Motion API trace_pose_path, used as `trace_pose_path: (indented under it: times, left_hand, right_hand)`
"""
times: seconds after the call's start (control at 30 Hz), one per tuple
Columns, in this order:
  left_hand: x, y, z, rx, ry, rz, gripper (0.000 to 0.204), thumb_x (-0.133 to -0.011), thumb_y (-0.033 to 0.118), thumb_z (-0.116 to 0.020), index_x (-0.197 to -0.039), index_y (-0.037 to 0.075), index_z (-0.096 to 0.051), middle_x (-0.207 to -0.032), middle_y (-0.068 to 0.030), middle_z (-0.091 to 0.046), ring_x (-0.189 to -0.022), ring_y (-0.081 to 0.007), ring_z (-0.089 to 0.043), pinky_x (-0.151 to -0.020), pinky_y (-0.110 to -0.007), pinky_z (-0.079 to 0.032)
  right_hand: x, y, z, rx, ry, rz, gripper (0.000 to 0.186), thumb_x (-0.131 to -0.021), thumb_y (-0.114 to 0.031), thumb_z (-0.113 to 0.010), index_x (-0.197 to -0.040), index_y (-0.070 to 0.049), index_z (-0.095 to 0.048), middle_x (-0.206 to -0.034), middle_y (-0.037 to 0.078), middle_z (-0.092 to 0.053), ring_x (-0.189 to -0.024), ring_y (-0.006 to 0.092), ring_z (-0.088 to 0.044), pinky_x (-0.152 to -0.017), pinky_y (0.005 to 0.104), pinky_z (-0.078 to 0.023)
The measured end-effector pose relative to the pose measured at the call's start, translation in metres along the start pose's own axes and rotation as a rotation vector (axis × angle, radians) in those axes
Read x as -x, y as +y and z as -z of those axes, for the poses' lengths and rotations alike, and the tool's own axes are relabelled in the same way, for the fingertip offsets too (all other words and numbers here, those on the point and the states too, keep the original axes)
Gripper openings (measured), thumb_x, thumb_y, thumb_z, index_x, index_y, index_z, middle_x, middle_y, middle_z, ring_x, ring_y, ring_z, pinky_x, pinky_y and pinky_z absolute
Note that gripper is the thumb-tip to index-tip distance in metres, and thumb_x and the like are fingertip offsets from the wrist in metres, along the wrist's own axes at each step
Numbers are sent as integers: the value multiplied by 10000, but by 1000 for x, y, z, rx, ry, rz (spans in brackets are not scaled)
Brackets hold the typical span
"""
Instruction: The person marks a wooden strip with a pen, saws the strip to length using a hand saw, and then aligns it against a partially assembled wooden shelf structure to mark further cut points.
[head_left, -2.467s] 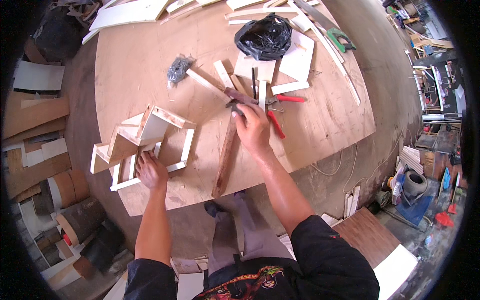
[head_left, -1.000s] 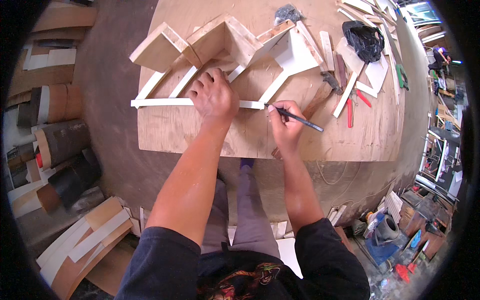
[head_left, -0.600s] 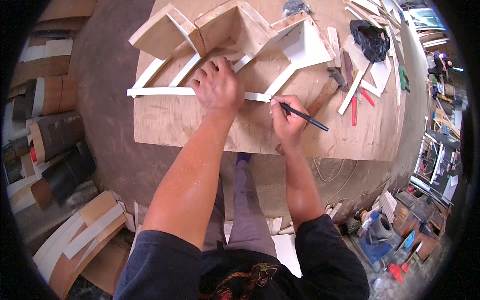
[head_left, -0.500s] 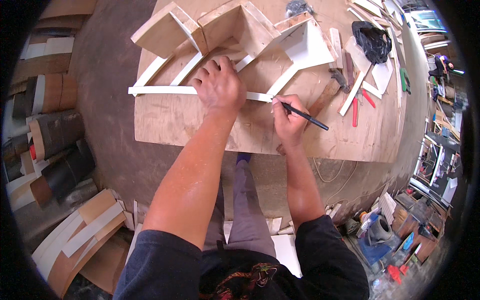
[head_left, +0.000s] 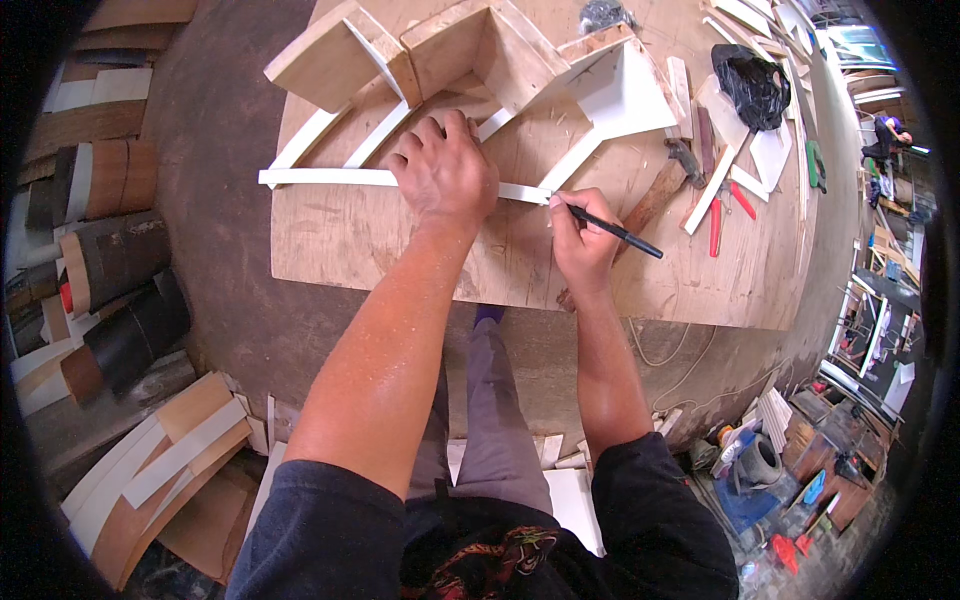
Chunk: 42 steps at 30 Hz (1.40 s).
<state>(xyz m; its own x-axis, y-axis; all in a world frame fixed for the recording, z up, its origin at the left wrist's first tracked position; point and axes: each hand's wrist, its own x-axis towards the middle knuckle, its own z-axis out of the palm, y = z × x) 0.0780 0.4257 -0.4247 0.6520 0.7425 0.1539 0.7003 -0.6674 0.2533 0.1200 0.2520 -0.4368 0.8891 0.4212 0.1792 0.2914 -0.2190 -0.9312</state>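
A thin white strip [head_left: 330,178] lies crosswise against the near ends of several white bars [head_left: 375,138] of a wooden frame [head_left: 445,70]. My left hand [head_left: 445,175] is closed over the strip near its middle, fingers bent over the far side. Between the thumb and fingers of my right hand [head_left: 583,245] is a black pen [head_left: 632,240]. Its tip rests by the strip's right end, where a white bar meets it. The fingers of my left hand partly hide the frame's inner bars.
A plywood tabletop [head_left: 370,245] carries a hammer [head_left: 655,195], red-handled pliers [head_left: 714,228], a black plastic bag [head_left: 750,88] and wood offcuts [head_left: 710,190] on the right. Curved wooden pieces [head_left: 160,470] are stacked at lower left. A person [head_left: 886,135] is far off right.
The view has shifted very slightly. My left hand still presses on the strip, and the pen stays at the strip's right end.
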Motion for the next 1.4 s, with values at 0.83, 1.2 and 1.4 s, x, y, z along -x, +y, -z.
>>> trace_pose_path:
  times: [0.83, 1.2, 1.4]
  left_hand:
    - [1, 0, 0, -22, 45, -33, 202, -941, 277, -577, -978, 86, -631, -918, -137, -655, -908, -365, -647, -746, -542, -455]
    - [-2, -20, 3, 409, 94, -46, 249, -1004, 291, -550, -1027, 58, -636, -982, -167, -651, -949, -395, -600, -835, -541, -439]
    - [-22, -87, 34, 249, 387, 6, 217, -999, 259, -586, -1021, 46, -620, -1016, -157, -606, -1010, -378, -536, -905, -514, -398]
  right_hand:
    - [-13, -28, -7, 593, -174, 543, 219, -761, -35, -748, -974, -80, -721, -979, 70, -696, -932, 285, -624, -837, 390, -532]
    - [-23, -18, -3, 547, -200, 633, 213, -748, 3, -713, -937, -93, -728, -948, 49, -693, -856, 247, -621, -777, 346, -539]
    - [-23, -16, -2, 547, -186, 653, 198, -743, -10, -744, -921, -94, -735, -934, 51, -702, -845, 241, -628, -753, 340, -542]
